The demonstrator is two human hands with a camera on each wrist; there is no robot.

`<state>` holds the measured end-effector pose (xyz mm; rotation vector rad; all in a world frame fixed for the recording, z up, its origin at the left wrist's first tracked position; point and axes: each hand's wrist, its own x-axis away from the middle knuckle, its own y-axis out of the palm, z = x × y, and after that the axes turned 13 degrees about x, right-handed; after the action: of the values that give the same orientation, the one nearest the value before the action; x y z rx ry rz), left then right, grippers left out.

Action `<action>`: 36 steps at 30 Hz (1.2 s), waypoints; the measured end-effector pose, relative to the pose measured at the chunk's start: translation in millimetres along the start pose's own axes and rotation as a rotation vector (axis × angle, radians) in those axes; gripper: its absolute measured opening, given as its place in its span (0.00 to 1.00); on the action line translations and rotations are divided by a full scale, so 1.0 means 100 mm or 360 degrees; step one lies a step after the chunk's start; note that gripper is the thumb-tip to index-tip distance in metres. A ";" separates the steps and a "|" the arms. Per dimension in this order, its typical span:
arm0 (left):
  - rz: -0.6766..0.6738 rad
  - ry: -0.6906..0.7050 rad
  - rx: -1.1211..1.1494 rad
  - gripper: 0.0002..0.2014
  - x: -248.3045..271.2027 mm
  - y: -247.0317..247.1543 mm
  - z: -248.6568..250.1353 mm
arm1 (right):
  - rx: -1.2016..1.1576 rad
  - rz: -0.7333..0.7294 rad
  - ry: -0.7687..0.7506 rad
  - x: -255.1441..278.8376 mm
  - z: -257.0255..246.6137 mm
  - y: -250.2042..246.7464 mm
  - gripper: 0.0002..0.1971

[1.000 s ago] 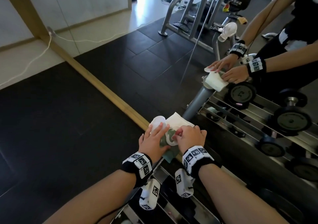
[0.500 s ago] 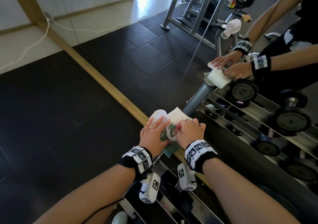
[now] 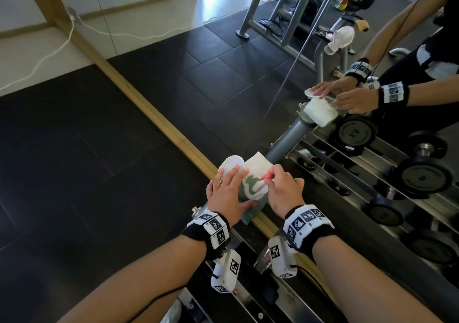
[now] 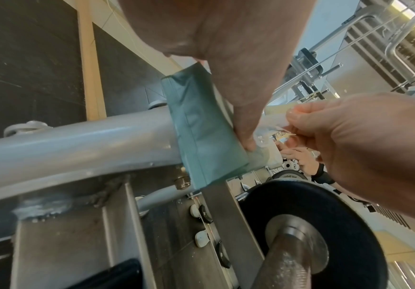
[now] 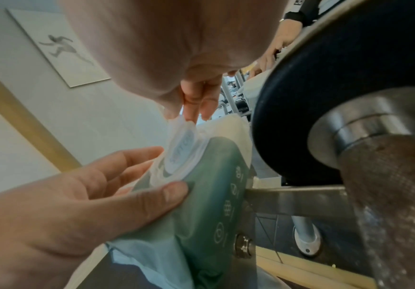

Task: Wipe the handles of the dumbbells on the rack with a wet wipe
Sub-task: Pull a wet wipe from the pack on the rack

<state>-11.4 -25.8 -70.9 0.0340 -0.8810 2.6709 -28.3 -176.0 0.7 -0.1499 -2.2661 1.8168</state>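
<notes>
A green wet wipe pack (image 3: 249, 216) lies on the grey top tube (image 3: 285, 141) of the dumbbell rack, next to the mirror. My left hand (image 3: 229, 188) grips the pack from the left, fingers by its flipped-up white lid (image 3: 232, 163). My right hand (image 3: 272, 180) pinches a white wipe (image 3: 259, 185) at the pack's opening. In the left wrist view the pack (image 4: 201, 140) hangs over the tube, with the right hand (image 4: 350, 140) pinching beside it. The right wrist view has my left thumb on the pack (image 5: 209, 195). A dumbbell handle (image 5: 387, 185) sits just below.
Black dumbbells (image 3: 422, 178) fill the steel tiers at the right, partly as mirror reflections. The mirror with its wooden frame (image 3: 154, 116) stands straight ahead and reflects my hands. Black rubber floor (image 3: 74, 173) spreads to the left, and a white cable (image 3: 57, 49) lies beyond it.
My right thumb and forefinger have closed on the white wipe at the pack's opening. The left hand has stayed on the pack. The head view has tipped slightly.
</notes>
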 end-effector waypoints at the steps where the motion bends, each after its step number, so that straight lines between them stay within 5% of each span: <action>1: 0.0001 0.0003 -0.0002 0.43 0.00 0.00 0.00 | -0.0046 -0.0002 0.0012 0.01 0.00 -0.01 0.06; 6: 0.0020 -0.0013 0.0037 0.43 -0.03 -0.02 0.02 | -0.0384 0.0054 0.0041 0.14 0.01 -0.14 0.06; 10: 0.0012 -0.0021 0.0076 0.43 -0.04 -0.02 0.03 | -0.0845 0.0315 0.0076 0.33 0.08 -0.30 0.05; 17: -0.0004 -0.0052 0.0084 0.43 -0.05 -0.04 0.09 | -0.0997 0.0496 0.0174 0.61 0.30 -0.47 0.02; 22: -0.0123 -0.0140 -0.0054 0.42 -0.03 -0.14 0.23 | -0.0972 0.0985 0.0141 0.71 0.36 -0.78 0.05; 25: -0.0236 -0.0100 -0.0167 0.40 0.02 -0.24 0.46 | -0.0895 0.0893 0.0135 0.81 0.39 -0.98 0.05; 30: -0.0512 0.0335 0.0520 0.36 0.45 -0.42 1.09 | -0.0866 0.0659 0.0022 1.15 0.36 -1.11 0.04; 33: -0.0728 0.0425 0.0582 0.34 0.78 -0.41 1.35 | -0.0945 0.0613 0.0071 1.35 0.37 -1.15 0.06; 36: -0.0696 0.0427 0.0604 0.23 1.00 -0.38 1.47 | -0.1011 0.0624 0.0108 1.55 0.40 -1.17 0.09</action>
<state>-105.5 -52.7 82.0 -0.0387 -0.2395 2.3159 -180.5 -205.1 124.9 -0.7935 -2.8252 1.1248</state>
